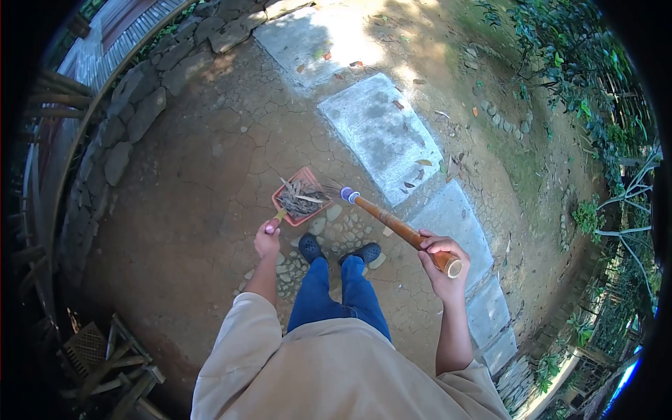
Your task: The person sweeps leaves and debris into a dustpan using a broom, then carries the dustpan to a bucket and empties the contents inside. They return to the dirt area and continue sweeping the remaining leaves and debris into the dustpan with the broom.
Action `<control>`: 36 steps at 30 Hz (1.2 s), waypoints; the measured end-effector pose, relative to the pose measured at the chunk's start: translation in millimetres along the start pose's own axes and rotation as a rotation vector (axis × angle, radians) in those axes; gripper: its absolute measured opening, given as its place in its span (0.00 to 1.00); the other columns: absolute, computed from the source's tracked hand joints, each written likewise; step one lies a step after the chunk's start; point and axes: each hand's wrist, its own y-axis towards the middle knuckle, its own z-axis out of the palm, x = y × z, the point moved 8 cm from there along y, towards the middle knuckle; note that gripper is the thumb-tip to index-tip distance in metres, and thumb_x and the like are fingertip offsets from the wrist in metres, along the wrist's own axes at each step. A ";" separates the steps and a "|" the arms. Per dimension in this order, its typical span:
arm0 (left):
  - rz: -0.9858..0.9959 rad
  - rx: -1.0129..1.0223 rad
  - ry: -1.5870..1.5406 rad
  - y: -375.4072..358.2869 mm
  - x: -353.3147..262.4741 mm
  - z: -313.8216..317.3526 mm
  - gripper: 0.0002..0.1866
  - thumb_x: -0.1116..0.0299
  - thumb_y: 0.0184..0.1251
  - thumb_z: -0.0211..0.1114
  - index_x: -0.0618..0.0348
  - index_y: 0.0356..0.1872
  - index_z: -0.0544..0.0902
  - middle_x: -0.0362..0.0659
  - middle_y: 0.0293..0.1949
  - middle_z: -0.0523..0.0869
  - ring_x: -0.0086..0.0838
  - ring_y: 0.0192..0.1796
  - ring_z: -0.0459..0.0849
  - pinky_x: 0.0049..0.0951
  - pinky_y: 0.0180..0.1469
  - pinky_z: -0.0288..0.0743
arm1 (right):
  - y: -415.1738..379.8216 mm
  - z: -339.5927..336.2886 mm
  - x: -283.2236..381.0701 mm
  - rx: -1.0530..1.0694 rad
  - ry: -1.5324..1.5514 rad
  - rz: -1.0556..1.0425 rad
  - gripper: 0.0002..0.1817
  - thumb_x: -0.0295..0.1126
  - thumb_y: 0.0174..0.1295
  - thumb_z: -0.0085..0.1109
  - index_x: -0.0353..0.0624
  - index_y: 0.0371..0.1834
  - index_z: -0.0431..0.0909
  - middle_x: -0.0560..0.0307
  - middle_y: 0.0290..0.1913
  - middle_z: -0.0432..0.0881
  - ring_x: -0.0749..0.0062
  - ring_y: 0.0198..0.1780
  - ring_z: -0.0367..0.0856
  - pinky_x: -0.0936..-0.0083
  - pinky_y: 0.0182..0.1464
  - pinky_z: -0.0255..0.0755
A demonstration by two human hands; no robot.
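Observation:
My left hand (267,239) is closed around the handle of a reddish dustpan (299,220). Dry leaves and grey debris (302,197) are heaped inside the pan, which is in front of my feet. In my right hand (444,264) is a broom (392,222) with a thick bamboo handle, gripped near its open upper end. Purple binding wraps the broom's lower end, and its thin bristles point at the right edge of the dustpan, overlapping it in this view.
Bare, cracked soil (203,161) surrounds me, with pebbles (343,227) set around my dark clogs (311,248). Concrete slabs (381,133) run diagonally on the right, some with fallen leaves. A stone border (143,105) curves along the left, wooden furniture (115,364) stands at lower left, and shrubs (560,49) grow at right.

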 end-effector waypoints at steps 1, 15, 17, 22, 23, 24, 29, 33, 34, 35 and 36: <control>0.041 -0.022 -0.017 3.1 3.7 3.3 0.26 0.69 0.56 0.77 0.47 0.58 0.84 0.46 0.52 0.88 0.40 0.53 0.87 0.38 0.58 0.78 | -0.8 -5.0 2.4 -0.013 0.003 -0.001 0.12 0.11 0.53 0.68 0.37 0.34 0.77 0.52 0.39 0.85 0.55 0.54 0.85 0.57 0.61 0.77; 0.287 -0.019 -0.451 -11.7 -44.5 9.8 0.19 0.74 0.63 0.72 0.61 0.55 0.82 0.47 0.49 0.87 0.30 0.51 0.86 0.30 0.56 0.79 | -15.5 -42.5 43.1 -0.193 0.034 -0.053 0.11 0.16 0.58 0.70 0.38 0.37 0.76 0.50 0.41 0.85 0.54 0.55 0.85 0.51 0.64 0.76; 0.307 -0.014 -0.479 -9.4 -43.8 11.3 0.18 0.74 0.64 0.72 0.62 0.55 0.82 0.47 0.49 0.86 0.29 0.51 0.85 0.29 0.56 0.79 | -18.5 -46.9 47.0 -0.231 0.035 -0.043 0.11 0.16 0.58 0.69 0.38 0.38 0.75 0.50 0.41 0.84 0.55 0.54 0.85 0.51 0.64 0.75; 0.364 -0.025 -0.508 -13.9 -54.6 7.4 0.18 0.75 0.65 0.71 0.63 0.56 0.82 0.47 0.49 0.86 0.29 0.51 0.85 0.29 0.56 0.79 | -24.7 -55.6 52.4 -0.289 0.041 -0.047 0.11 0.15 0.59 0.68 0.38 0.38 0.75 0.51 0.41 0.84 0.58 0.53 0.85 0.49 0.65 0.75; 0.373 -0.020 -0.512 -15.7 -59.1 5.7 0.18 0.75 0.65 0.71 0.63 0.56 0.82 0.47 0.49 0.86 0.29 0.51 0.85 0.29 0.56 0.79 | -26.1 -58.1 53.1 -0.302 0.037 -0.049 0.11 0.15 0.59 0.67 0.38 0.38 0.75 0.51 0.41 0.84 0.59 0.53 0.84 0.49 0.65 0.76; 0.371 -0.023 -0.496 -15.4 -59.9 6.4 0.18 0.75 0.65 0.71 0.63 0.56 0.82 0.47 0.49 0.86 0.30 0.51 0.85 0.29 0.56 0.79 | -27.6 -60.1 53.9 -0.314 0.033 -0.051 0.11 0.14 0.59 0.67 0.38 0.39 0.75 0.51 0.41 0.84 0.60 0.53 0.84 0.49 0.65 0.76; 0.395 -0.060 -0.453 -8.7 -59.5 15.7 0.19 0.72 0.62 0.73 0.57 0.55 0.83 0.50 0.48 0.88 0.37 0.50 0.88 0.34 0.55 0.78 | -37.7 -61.3 36.8 -0.354 -0.034 -0.043 0.11 0.14 0.59 0.66 0.38 0.40 0.75 0.51 0.42 0.83 0.60 0.53 0.84 0.51 0.65 0.75; 0.406 -0.023 -0.413 -5.0 -59.7 22.1 0.19 0.74 0.62 0.73 0.58 0.55 0.83 0.49 0.49 0.88 0.36 0.50 0.87 0.33 0.56 0.78 | -45.1 -56.0 1.5 -0.401 -0.073 -0.015 0.11 0.14 0.59 0.67 0.38 0.39 0.76 0.51 0.41 0.84 0.59 0.54 0.84 0.56 0.65 0.76; 0.395 -0.006 -0.393 -7.0 -62.6 19.3 0.19 0.75 0.63 0.72 0.59 0.55 0.82 0.48 0.49 0.87 0.33 0.51 0.86 0.32 0.56 0.78 | -46.9 -51.7 -7.7 -0.386 -0.090 -0.028 0.10 0.14 0.59 0.67 0.38 0.38 0.76 0.51 0.41 0.85 0.58 0.55 0.84 0.56 0.65 0.76; 0.383 0.013 -0.373 -9.4 -66.2 17.6 0.18 0.77 0.64 0.71 0.60 0.55 0.82 0.46 0.49 0.87 0.31 0.51 0.85 0.30 0.57 0.77 | -49.0 -48.2 -16.8 -0.372 -0.107 -0.040 0.10 0.14 0.59 0.67 0.37 0.38 0.76 0.51 0.41 0.85 0.58 0.55 0.85 0.57 0.64 0.76; 0.392 0.017 -0.382 -10.4 -68.7 17.1 0.18 0.77 0.64 0.71 0.60 0.55 0.82 0.46 0.49 0.86 0.30 0.51 0.85 0.30 0.57 0.77 | -49.6 -44.4 -25.5 -0.356 -0.123 -0.054 0.10 0.15 0.59 0.67 0.37 0.37 0.76 0.51 0.41 0.85 0.58 0.55 0.85 0.58 0.64 0.76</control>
